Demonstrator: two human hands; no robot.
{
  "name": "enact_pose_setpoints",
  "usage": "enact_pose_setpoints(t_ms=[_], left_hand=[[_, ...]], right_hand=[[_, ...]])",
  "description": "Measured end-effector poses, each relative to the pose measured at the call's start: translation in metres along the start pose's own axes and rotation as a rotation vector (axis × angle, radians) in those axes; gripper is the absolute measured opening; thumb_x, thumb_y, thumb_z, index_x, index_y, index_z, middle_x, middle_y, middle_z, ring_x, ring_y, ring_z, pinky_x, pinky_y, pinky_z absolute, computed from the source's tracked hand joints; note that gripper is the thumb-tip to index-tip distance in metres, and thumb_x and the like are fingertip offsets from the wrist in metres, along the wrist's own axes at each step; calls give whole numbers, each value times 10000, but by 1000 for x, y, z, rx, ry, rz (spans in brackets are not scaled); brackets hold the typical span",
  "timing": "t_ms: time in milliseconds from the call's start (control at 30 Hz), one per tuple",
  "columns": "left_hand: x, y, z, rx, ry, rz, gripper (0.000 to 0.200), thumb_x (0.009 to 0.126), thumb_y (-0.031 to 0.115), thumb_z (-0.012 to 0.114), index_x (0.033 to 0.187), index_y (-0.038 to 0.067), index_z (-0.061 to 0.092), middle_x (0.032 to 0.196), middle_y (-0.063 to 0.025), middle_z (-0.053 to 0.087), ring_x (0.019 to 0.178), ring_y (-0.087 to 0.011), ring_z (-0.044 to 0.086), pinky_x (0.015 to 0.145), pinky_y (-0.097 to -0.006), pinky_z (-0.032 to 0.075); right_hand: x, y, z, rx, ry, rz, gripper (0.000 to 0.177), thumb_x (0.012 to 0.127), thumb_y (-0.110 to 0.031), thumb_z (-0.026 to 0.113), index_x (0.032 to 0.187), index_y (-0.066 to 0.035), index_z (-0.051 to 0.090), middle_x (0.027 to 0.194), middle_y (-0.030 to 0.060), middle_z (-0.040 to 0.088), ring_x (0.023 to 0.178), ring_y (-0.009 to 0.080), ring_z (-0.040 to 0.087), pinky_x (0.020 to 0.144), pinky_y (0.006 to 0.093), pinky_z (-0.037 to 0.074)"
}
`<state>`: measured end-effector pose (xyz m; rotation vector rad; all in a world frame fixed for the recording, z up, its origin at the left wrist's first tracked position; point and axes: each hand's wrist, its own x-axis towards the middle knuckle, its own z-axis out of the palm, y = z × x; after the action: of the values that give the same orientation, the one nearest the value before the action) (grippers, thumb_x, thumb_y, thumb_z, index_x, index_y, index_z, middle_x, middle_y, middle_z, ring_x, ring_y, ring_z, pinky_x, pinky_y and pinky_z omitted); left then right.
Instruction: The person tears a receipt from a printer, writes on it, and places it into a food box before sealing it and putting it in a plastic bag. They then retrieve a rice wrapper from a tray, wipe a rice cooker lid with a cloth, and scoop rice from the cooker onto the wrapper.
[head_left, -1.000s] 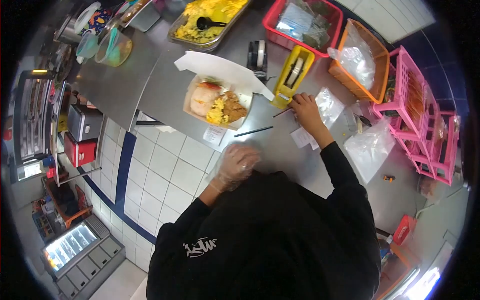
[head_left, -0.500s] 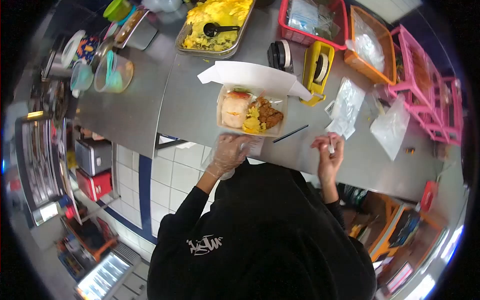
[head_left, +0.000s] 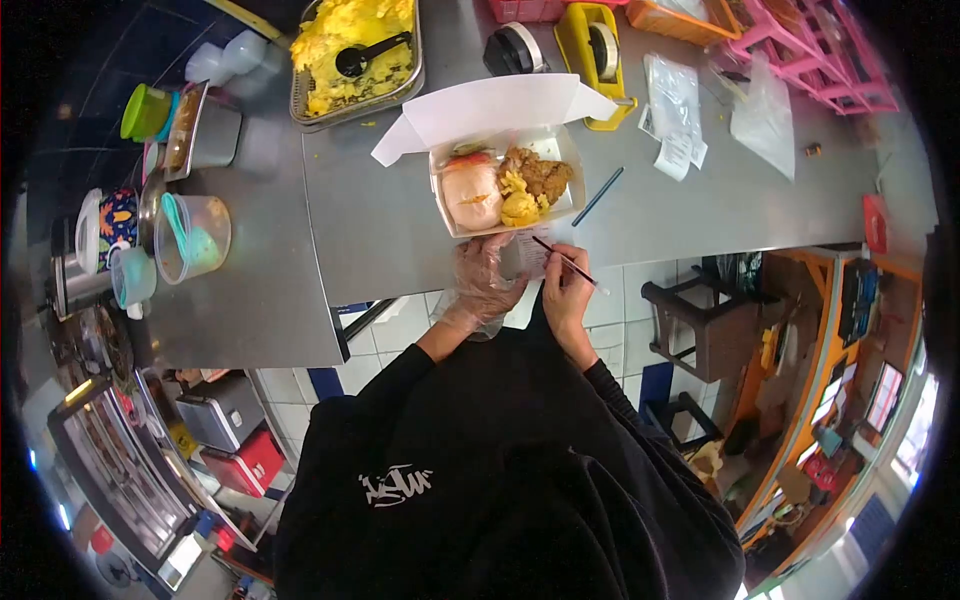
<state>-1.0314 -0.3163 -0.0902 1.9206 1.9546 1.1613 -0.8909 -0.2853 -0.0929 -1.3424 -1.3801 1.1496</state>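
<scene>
My left hand (head_left: 483, 278), in a clear plastic glove, grips the left side of a small printed paper slip (head_left: 531, 246) at the counter's front edge. A slim dark pen (head_left: 573, 266) is pinched in my bare right hand (head_left: 569, 300), its tip over the slip. Just beyond stands an open white food box (head_left: 460, 232). Inside are a bun-like pale mound of rice (head_left: 471, 197), a browned fried piece (head_left: 540, 175) and yellow scrambled egg (head_left: 521, 207). Red and green slices show behind the mound. A dark blue stick (head_left: 598, 196) lies right of the box.
On the steel counter (head_left: 390, 250), a tray of yellow egg (head_left: 330, 25) holds a black scoop (head_left: 370, 55). A yellow tape dispenser (head_left: 578, 50), plastic bags (head_left: 675, 110) and a pink rack (head_left: 815, 50) are right; tubs (head_left: 195, 240) are left. A stool (head_left: 705, 320) stands below.
My right hand has moved left to the slip, now showing a dark pen in its fingers. My left hand stays at the slip. The view has shifted, so the counter's items appear higher.
</scene>
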Motion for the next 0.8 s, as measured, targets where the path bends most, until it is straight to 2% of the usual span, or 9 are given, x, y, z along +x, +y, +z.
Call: enact_pose_setpoints(t_ms=[67, 100, 200, 267, 400, 533, 567, 667, 800], left_hand=[[-1, -1, -1, 2, -9, 7, 726, 660, 277, 776, 1270, 91, 429, 1136, -91, 564, 950, -297, 543, 802, -449, 377], [-1, -2, 1, 9, -1, 17, 726, 666, 283, 772, 1272, 91, 422, 1138, -92, 559, 955, -297, 541, 804, -451, 375], [-7, -5, 4, 17, -11, 27, 724, 685, 308, 767, 1275, 84, 412, 1150, -109, 546, 998, -301, 530, 852, -463, 364], [-8, -6, 2, 2, -57, 13, 725, 697, 334, 771, 1273, 71, 419, 1163, -138, 539, 1065, -311, 514, 938, -477, 347], [-6, -9, 6, 14, -20, 71, 734, 699, 340, 742, 1282, 82, 379, 1167, -104, 537, 999, -301, 520, 820, -461, 371], [-8, -12, 4, 2, -82, 44, 733, 700, 335, 740, 1283, 79, 378, 1186, -105, 532, 1007, -305, 516, 834, -464, 370], [-9, -12, 2, 1, -109, 26, 733, 699, 333, 740, 1284, 80, 378, 1190, -106, 531, 1009, -305, 515, 837, -464, 370], [-10, -13, 4, 26, -71, 90, 743, 694, 333, 738, 1291, 77, 376, 1207, -105, 531, 1024, -304, 508, 847, -467, 367], [-7, -13, -2, 32, -101, 82, 744, 691, 349, 735, 1295, 75, 398, 1208, -99, 542, 1026, -296, 508, 853, -463, 365]], right_hand=[[-2, -12, 0, -175, -11, -94, 64, 923, -42, 564, 966, -2, 589, 839, 72, 615, 739, 108, 576, 659, 253, 480], [-2, -13, 3, -205, -13, -215, 66, 905, -43, 587, 959, -5, 586, 840, 94, 623, 710, 124, 578, 622, 261, 472], [0, -12, 4, -247, 42, -275, 69, 874, -15, 592, 936, 11, 577, 832, 133, 614, 745, 227, 630, 680, 307, 498], [1, -7, 3, -175, 185, -29, 73, 843, -6, 611, 902, 5, 568, 821, 132, 608, 704, 236, 607, 658, 318, 488], [-10, -4, 7, -260, 10, -234, 60, 845, -24, 613, 870, -1, 563, 798, 122, 606, 708, 224, 604, 665, 317, 475], [-8, -1, 7, -15, 203, 11, 94, 822, -9, 626, 900, -4, 573, 817, 147, 608, 774, 303, 601, 703, 353, 475], [-11, -2, 3, -108, 169, -5, 83, 829, -5, 619, 902, -1, 582, 823, 145, 612, 775, 299, 605, 706, 352, 479], [-14, -10, 3, -300, 6, -317, 43, 855, -19, 598, 887, 8, 587, 823, 128, 622, 753, 231, 610, 684, 324, 477], [-7, -10, -1, -193, 192, 3, 58, 821, -6, 622, 864, -7, 584, 811, 139, 606, 743, 287, 594, 680, 340, 474]])
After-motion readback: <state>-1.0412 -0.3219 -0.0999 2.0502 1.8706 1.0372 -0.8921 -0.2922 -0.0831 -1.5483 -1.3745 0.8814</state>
